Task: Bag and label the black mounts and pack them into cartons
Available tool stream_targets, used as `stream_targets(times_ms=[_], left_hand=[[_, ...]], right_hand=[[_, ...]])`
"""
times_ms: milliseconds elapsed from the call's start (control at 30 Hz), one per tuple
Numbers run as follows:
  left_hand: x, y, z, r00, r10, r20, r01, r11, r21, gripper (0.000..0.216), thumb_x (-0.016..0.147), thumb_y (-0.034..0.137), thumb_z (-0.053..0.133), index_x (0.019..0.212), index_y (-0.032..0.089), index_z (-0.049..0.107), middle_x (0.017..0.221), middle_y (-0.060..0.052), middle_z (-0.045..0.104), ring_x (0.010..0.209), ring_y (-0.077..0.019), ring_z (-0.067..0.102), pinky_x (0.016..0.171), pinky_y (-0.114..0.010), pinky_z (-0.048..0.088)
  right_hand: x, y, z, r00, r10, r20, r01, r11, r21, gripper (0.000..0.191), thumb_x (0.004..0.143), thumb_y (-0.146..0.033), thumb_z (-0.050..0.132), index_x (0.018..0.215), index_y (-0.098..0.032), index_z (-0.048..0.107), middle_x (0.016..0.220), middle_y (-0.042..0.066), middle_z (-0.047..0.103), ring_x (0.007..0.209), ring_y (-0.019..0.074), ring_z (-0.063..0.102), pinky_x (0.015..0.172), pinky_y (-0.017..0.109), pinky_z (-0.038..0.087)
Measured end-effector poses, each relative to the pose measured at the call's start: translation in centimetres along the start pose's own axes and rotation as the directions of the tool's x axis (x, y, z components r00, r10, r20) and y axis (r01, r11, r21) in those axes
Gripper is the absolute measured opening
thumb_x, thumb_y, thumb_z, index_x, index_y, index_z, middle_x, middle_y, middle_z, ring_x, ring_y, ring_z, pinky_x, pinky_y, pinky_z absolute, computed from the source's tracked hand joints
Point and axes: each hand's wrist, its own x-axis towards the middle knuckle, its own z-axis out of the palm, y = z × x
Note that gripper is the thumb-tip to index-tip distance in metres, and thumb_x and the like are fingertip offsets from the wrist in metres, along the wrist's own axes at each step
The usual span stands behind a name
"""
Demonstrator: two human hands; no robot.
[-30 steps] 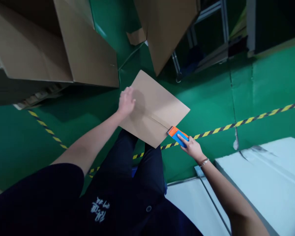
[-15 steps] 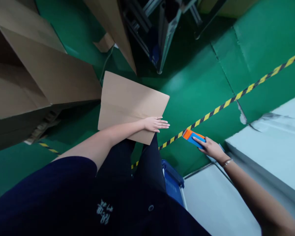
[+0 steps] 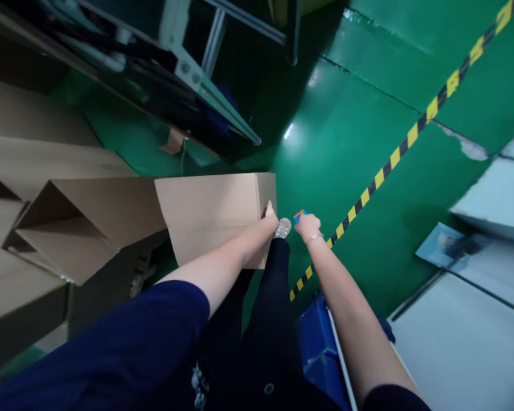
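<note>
A brown cardboard box (image 3: pixel 209 202) stands in front of my legs, its flat top and narrow right side showing. My left hand (image 3: pixel 271 217) is bent over the box's right edge and grips it there, with the thumb up and the other fingers mostly hidden. To the right of the box, a little apart from it, my right hand (image 3: pixel 308 225) is closed around a small blue and orange hand tool (image 3: pixel 300 216). Only the tool's front end sticks out past the fingers.
Open cardboard boxes (image 3: pixel 107 205) are at the left. A metal-framed rack (image 3: pixel 214 85) stands at the top. Yellow-black tape (image 3: pixel 379 178) crosses the green floor (image 3: pixel 325 154). A blue bin (image 3: pixel 321 337) and a pale surface (image 3: pixel 462 342) lie at the lower right.
My right hand has moved left with the tool, close to the box. My left hand, flat on the cardboard before, now bends over its right edge. The view has turned.
</note>
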Motion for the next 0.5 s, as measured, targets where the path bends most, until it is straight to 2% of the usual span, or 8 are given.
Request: stream_targets(times_ms=[33, 100, 200, 233, 300, 367, 433, 500], left_hand=[[0.7, 0.4, -0.3, 0.996, -0.076, 0.044, 0.075, 0.997, 0.015, 0.05, 0.084, 0.056, 0.052, 0.093, 0.014, 0.078, 0.095, -0.019, 0.073, 0.122, -0.0379, 0.057, 0.115, -0.058, 0.021], [1.5, 1.6, -1.1, 0.985, -0.136, 0.104, 0.13, 0.989, 0.069, 0.046, 0.087, 0.051, 0.052, 0.092, 0.013, 0.076, 0.097, -0.021, 0.073, 0.122, -0.0398, 0.057, 0.115, -0.062, 0.02], [0.9, 4.5, -2.5, 0.966, -0.164, 0.202, 0.152, 0.986, 0.073, 0.047, 0.094, 0.047, 0.042, 0.097, 0.012, 0.073, 0.102, -0.02, 0.072, 0.114, -0.0341, 0.062, 0.107, -0.054, 0.039], [0.3, 5.6, -3.0, 0.952, -0.161, 0.261, 0.162, 0.987, 0.016, 0.051, 0.097, 0.047, 0.036, 0.098, 0.012, 0.072, 0.101, -0.018, 0.073, 0.107, -0.0303, 0.066, 0.101, -0.049, 0.046], [-1.5, 7.7, -4.0, 0.906, -0.123, 0.405, 0.221, 0.953, -0.206, 0.054, 0.099, 0.047, 0.029, 0.099, 0.013, 0.072, 0.098, -0.014, 0.074, 0.092, -0.0221, 0.069, 0.087, -0.038, 0.053], [-3.4, 9.4, -4.7, 0.857, -0.047, 0.512, 0.306, 0.848, -0.433, 0.044, 0.096, 0.045, 0.04, 0.097, 0.014, 0.072, 0.094, -0.01, 0.075, 0.081, -0.0164, 0.068, 0.079, -0.031, 0.053], [-4.9, 10.6, -5.1, 0.842, -0.015, 0.539, 0.348, 0.779, -0.522, 0.027, 0.086, 0.037, 0.058, 0.086, 0.015, 0.072, 0.082, -0.006, 0.074, 0.071, -0.0136, 0.065, 0.073, -0.028, 0.051], [-5.7, 11.1, -5.5, 0.854, -0.048, 0.519, 0.358, 0.777, -0.518, 0.015, 0.079, 0.028, 0.065, 0.073, 0.015, 0.069, 0.07, -0.003, 0.07, 0.063, -0.0121, 0.061, 0.071, -0.028, 0.05]], right_hand=[[-1.3, 1.8, 1.2, 0.998, 0.056, -0.04, -0.053, 0.996, 0.071, 0.056, 0.089, -0.034, 0.06, 0.137, -0.008, 0.053, 0.1, 0.02, 0.067, 0.085, 0.0226, 0.068, 0.07, 0.028, 0.049], [-5.0, 4.9, 4.2, 0.971, 0.165, -0.171, -0.116, 0.957, 0.265, 0.07, 0.089, -0.044, 0.056, 0.151, -0.018, 0.036, 0.102, 0.014, 0.064, 0.082, 0.0219, 0.066, 0.069, 0.029, 0.049], [-11.0, 6.3, 9.1, 0.872, 0.304, -0.385, -0.066, 0.851, 0.521, 0.076, 0.089, -0.048, 0.051, 0.155, -0.019, 0.025, 0.098, 0.009, 0.059, 0.083, 0.0224, 0.062, 0.071, 0.031, 0.05], [-12.7, 5.8, 10.4, 0.833, 0.327, -0.445, -0.024, 0.827, 0.562, 0.077, 0.089, -0.047, 0.051, 0.155, -0.018, 0.025, 0.098, 0.009, 0.057, 0.085, 0.0231, 0.061, 0.072, 0.032, 0.051], [-15.1, 4.1, 12.5, 0.762, 0.345, -0.548, 0.057, 0.807, 0.587, 0.075, 0.088, -0.047, 0.053, 0.153, -0.018, 0.028, 0.098, 0.009, 0.055, 0.086, 0.0239, 0.059, 0.075, 0.035, 0.051], [-16.4, 2.2, 13.5, 0.708, 0.337, -0.621, 0.109, 0.816, 0.567, 0.072, 0.088, -0.047, 0.054, 0.15, -0.018, 0.034, 0.099, 0.01, 0.053, 0.087, 0.0242, 0.057, 0.076, 0.037, 0.052], [-17.2, 0.5, 13.5, 0.681, 0.322, -0.657, 0.126, 0.833, 0.539, 0.069, 0.089, -0.047, 0.055, 0.149, -0.018, 0.037, 0.1, 0.011, 0.053, 0.088, 0.0245, 0.057, 0.076, 0.037, 0.051], [-18.1, -1.0, 12.9, 0.674, 0.318, -0.667, 0.113, 0.848, 0.518, 0.067, 0.089, -0.046, 0.055, 0.149, -0.019, 0.039, 0.1, 0.011, 0.053, 0.088, 0.0249, 0.056, 0.075, 0.036, 0.051]])
